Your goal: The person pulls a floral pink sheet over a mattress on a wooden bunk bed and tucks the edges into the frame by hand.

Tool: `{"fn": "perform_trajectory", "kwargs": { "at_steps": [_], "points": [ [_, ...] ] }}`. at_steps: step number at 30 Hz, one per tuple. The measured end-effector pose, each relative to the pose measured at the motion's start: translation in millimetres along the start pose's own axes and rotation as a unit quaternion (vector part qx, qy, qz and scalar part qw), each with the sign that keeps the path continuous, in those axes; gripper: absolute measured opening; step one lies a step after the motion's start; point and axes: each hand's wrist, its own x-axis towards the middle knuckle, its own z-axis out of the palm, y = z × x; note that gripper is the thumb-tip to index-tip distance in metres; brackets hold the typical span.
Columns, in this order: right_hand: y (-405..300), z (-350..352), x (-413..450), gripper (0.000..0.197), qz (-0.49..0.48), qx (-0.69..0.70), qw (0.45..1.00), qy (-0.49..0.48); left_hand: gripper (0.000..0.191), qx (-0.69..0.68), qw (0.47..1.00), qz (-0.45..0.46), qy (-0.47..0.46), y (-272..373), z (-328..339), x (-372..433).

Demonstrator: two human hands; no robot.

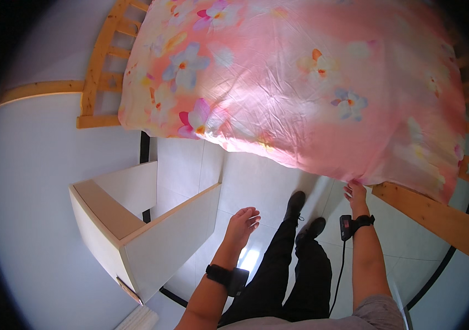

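A pink floral bed cover [275, 90] is spread over a wooden bed, with fine wrinkles across its middle. Its near edge hangs down over the bed's side. At that edge, my right hand [356, 194] has its fingertips on the fabric and appears to pinch it. Close by on the right, part of the wooden side rail [428, 218] shows from under the cover. My left hand [243, 225] hangs in the air over the floor, away from the bed, its fingers loosely curled and holding nothing.
To the left stands a white board unit [168, 231] with a tan inner top. The bed's slatted wooden end [98, 74] meets the wall at upper left. My shoes [296, 204] are on pale floor tiles [259, 177]. A black cable [338, 276] trails from my right wrist device [347, 227].
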Motion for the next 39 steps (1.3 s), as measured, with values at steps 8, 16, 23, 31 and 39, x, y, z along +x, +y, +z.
{"fn": "perform_trajectory", "kwargs": {
  "at_steps": [8,16,23,31,39],
  "points": [
    [8,-11,19,0.012,0.064,0.098,0.993,0.006,0.013,0.027,1.0,0.001,-0.014,5,14,11],
    [24,0,21,0.009,0.072,-0.038,0.982,0.173,0.013,0.007,1.0,-0.012,-0.018,6,3,20],
    [9,-23,15,0.012,0.059,-0.093,0.971,0.213,0.014,0.016,1.0,-0.006,-0.02,17,4,23],
    [-4,-30,-40,0.026,0.092,-0.191,0.977,0.028,0.012,-0.026,0.999,0.042,0.015,22,-14,24],
    [-16,-30,-94,0.025,0.037,-0.162,0.985,-0.045,0.013,-0.016,0.999,0.025,-0.036,0,14,6]
  ]
}}
